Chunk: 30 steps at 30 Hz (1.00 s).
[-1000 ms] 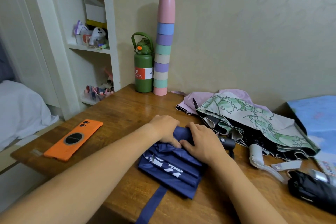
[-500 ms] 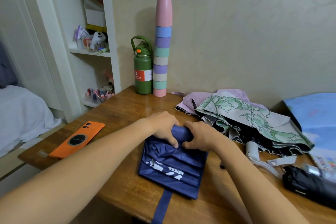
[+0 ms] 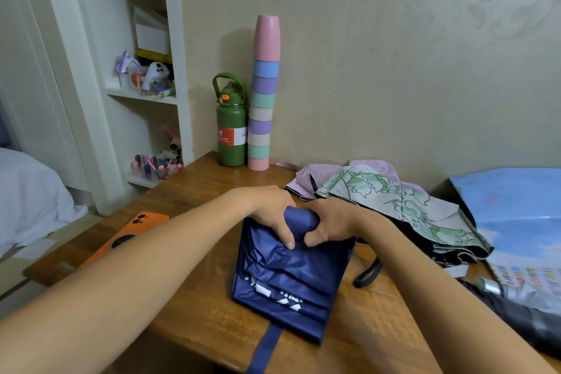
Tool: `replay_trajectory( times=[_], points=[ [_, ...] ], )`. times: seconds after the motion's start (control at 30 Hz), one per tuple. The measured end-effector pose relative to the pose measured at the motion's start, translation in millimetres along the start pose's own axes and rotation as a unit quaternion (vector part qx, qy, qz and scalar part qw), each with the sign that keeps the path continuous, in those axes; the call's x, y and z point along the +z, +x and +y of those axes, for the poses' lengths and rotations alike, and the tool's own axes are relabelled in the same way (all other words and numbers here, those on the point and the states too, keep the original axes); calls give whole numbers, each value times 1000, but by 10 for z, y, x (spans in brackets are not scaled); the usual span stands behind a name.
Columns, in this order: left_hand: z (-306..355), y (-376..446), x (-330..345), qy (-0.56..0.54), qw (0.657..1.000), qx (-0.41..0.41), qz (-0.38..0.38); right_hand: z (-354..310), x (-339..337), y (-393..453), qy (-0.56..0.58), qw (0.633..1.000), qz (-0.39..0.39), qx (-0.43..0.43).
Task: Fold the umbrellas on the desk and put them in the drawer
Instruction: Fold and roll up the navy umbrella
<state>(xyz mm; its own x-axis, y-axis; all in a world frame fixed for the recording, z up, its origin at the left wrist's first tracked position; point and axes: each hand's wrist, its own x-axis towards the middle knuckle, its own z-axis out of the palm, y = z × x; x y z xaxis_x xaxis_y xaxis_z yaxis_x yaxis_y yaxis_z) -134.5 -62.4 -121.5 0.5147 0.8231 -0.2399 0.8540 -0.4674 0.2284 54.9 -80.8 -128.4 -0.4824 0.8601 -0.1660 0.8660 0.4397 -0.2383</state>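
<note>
Both hands were on the navy umbrella [image 3: 291,276], which lay near the front middle of the wooden desk [image 3: 194,191]. The left hand [image 3: 270,212] gripped the far, bunched end of it from the left, thumb pressed down onto the cloth and the other fingers curled over the top. The right hand [image 3: 331,221] held the same end from the right, its fingers wrapped round the roll and its thumb tucked against the fabric, so the two hands almost met. The rest of the navy canopy lay flat in folds toward the desk's front edge, white lettering showing, and its strap [image 3: 265,349] hung over that edge. A black wrist loop [image 3: 368,275] lay just beside the umbrella on the right.

Behind the right hand sat a green-printed umbrella [image 3: 394,206], loose and unfolded, resting partly on a pink umbrella [image 3: 315,176]. At the far right edge lay a black umbrella [image 3: 522,319], possibly already rolled, though the view there was poor. An orange phone [image 3: 136,234] lay on the desk's left side, partly hidden by the left forearm. A green bottle [image 3: 231,130] and a tall stack of cups [image 3: 263,94] stood against the wall, touching or nearly so.
</note>
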Motion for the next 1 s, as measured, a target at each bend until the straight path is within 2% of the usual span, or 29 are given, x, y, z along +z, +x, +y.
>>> replay_trajectory(
  times=[0.17, 0.27, 0.37, 0.57, 0.67, 0.77, 0.9, 1.0],
  points=[
    [-113, 17, 108, -83, 995, -16, -45, 19, 115, 28, -71, 997, 4, -2],
    [-170, 37, 225, -109, 992, -41, -47, 19, 256, 63, -122, 991, 60, -10],
    [-277, 19, 279, -180, 981, -54, -50, 16, 358, 93, -147, 982, 108, -43],
    [-319, -49, 311, -234, 966, -37, -100, -72, 368, 152, -199, 973, 110, -30],
    [-330, -59, 293, -188, 980, -18, -66, -66, 329, 187, -177, 980, 87, -20],
    [-297, -60, 302, -37, 999, -6, 26, -19, 299, 232, -124, 991, 51, 16],
    [-169, -17, 455, 143, 978, -5, 154, 23, 178, 260, -67, 997, -7, 40],
    [-180, -16, 493, 136, 981, -26, 134, 39, 138, 237, -48, 997, -40, 34]
  ],
)
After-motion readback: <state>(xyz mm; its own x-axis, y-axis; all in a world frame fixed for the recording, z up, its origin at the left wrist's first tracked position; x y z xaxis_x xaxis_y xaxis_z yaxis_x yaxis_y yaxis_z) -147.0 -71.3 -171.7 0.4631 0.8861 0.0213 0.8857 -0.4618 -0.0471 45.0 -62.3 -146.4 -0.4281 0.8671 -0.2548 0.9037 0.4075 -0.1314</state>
